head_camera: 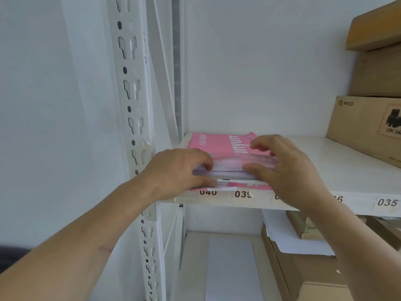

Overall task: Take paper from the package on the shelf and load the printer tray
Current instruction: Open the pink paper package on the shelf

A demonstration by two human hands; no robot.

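Both hands are up at the white shelf [325, 170], working at the near, open end of a pink paper package [219, 146] that lies flat at the shelf's left corner, close beside the perforated steel upright [132, 101]. The left hand [175, 170] curls around the left corner of the white paper stack [227, 170], fingers bent over the top and thumb below, pinching the sheets. The right hand [288, 168] closes on the right corner, thumb against the paper's edge, while its fingers lift the torn wrapper flap above. Numbered labels [387, 202] run along the shelf's front lip, partly covered by the wrists. Stacked cardboard boxes [364, 122] stand well off to the right on the same shelf. On the shelf below lie loose white sheets [286, 237] over more cartons.
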